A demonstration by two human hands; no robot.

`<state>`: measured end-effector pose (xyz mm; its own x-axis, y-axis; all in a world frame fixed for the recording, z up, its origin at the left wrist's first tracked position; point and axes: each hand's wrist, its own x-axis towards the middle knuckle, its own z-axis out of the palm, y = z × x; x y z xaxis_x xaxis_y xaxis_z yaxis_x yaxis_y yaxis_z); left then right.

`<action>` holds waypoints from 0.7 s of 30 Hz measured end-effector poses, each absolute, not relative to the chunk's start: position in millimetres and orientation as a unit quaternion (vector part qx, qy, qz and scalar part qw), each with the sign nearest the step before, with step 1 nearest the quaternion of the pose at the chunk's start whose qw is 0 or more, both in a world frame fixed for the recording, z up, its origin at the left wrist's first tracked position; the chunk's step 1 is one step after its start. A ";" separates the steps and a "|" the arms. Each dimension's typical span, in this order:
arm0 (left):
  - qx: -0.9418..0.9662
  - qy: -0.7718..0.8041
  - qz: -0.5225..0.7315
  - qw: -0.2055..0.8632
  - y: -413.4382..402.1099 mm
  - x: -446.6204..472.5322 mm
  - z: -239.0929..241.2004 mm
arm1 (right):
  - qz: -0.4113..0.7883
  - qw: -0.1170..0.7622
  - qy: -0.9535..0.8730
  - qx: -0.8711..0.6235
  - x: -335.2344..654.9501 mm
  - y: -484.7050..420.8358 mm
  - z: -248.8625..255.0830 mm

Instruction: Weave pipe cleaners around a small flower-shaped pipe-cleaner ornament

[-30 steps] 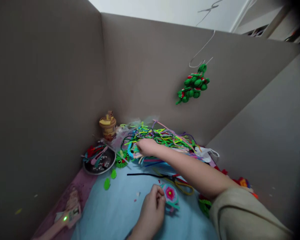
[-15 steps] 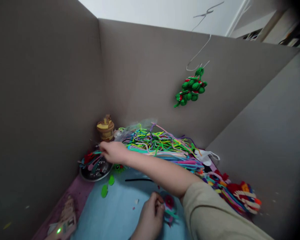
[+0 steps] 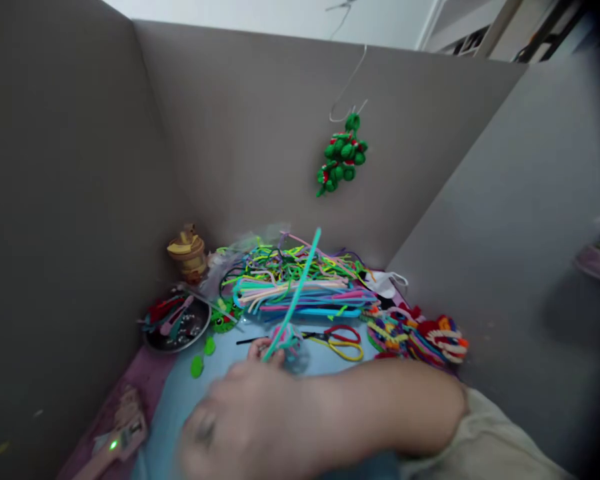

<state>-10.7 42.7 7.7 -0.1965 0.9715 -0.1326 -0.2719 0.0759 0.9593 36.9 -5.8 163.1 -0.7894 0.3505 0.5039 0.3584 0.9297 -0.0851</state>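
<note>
My left hand (image 3: 266, 349) is mostly hidden behind my right hand. Its fingertips are closed on a pink-and-teal pipe-cleaner piece (image 3: 287, 339), from which a long teal pipe cleaner (image 3: 303, 283) sticks up. In front of it, close to the camera, my right hand (image 3: 250, 420) is smeared by motion. A dark patch shows at its fingers, but what it is, or whether anything is held, I cannot make out. Scissors (image 3: 343, 342) with one red and one yellow handle lie just beyond my right forearm. A short black stick (image 3: 247, 342) lies left of the left fingertips.
A steel bowl (image 3: 175, 343) with red, teal and pink tools stands left. Behind lie loose pipe cleaners (image 3: 305, 300) and a green frog-like piece (image 3: 223, 320). A brown lidded pot (image 3: 189, 257), colourful bundles (image 3: 420, 333) and a glue gun (image 3: 127, 427) surround the blue mat (image 3: 175, 400).
My right hand has come back from the bowl toward me, in front of my left hand. My left hand has shifted up and left in the picture. The scissors have come into view.
</note>
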 end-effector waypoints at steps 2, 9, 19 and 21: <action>0.312 0.499 0.606 0.536 42.9 -12.8 15.9 | -0.070 0.269 -0.925 -0.259 79.3 24.4 155.0; 0.298 0.480 0.577 0.590 31.6 13.7 19.9 | -0.031 0.314 -0.793 -0.521 172.8 32.2 52.9; 0.320 0.482 0.589 0.564 20.4 26.4 14.3 | 0.179 0.488 -0.671 -0.529 159.8 15.6 28.2; 0.324 0.493 0.587 0.554 21.6 26.1 12.9 | 0.209 0.506 -0.649 -0.529 158.6 15.0 27.4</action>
